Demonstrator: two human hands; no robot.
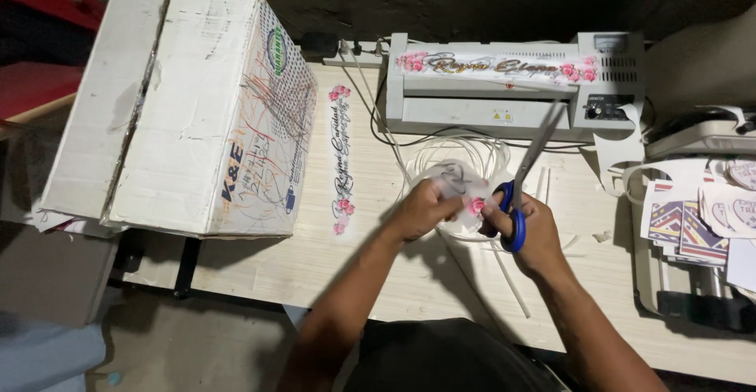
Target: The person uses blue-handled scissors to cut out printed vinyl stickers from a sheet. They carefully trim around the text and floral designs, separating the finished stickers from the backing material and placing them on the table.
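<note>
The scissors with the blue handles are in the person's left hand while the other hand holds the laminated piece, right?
Not quite: the scissors are in the right hand. The left hand holds the laminated piece, as the head view shows.

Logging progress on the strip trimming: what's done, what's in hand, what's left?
Done: one trimmed flower strip lies on the table, with thin offcuts beside the hands. In hand: the left hand holds a laminated piece while the right hand works blue-handled scissors along it. Left: another flower strip sits on the laminator, apparently untrimmed.
</note>
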